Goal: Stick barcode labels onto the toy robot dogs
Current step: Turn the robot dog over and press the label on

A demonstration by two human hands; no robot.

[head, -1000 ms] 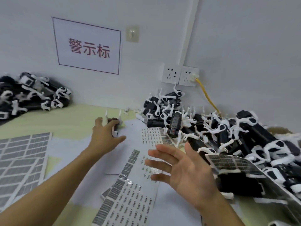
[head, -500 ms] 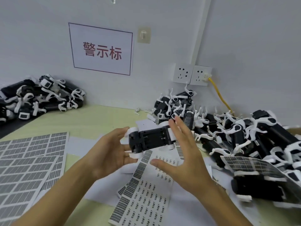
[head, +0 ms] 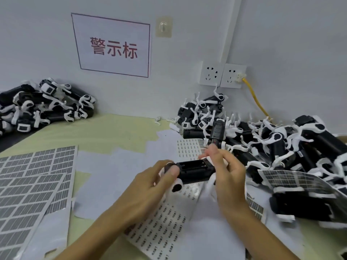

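The toy dog [head: 195, 170] in hand is held just above the counter [head: 116, 134], black body lying sideways, betw. both hands. Left hand [head: 150, 186] grips its left end, thumb over the top; right hand [head: 225, 175] pinches the right end w/ curled fingers. Can't tell if a label is on it yet. Under it lies a label sheet [head: 159, 237] of small barcodes, many still unpeeled. Left of that, grey label sheets [head: 33, 181]. To the right a big pile of dogs [head: 281, 147] reaches the wall, w/ another sheet [head: 293, 180] draped on it; a smaller pile [head: 47, 107] sits far left. Probably right pile is unlabelled and left pile finished, but that's only a guess. If so, most work is left: this dog needs its sticker pressed on, then many more.
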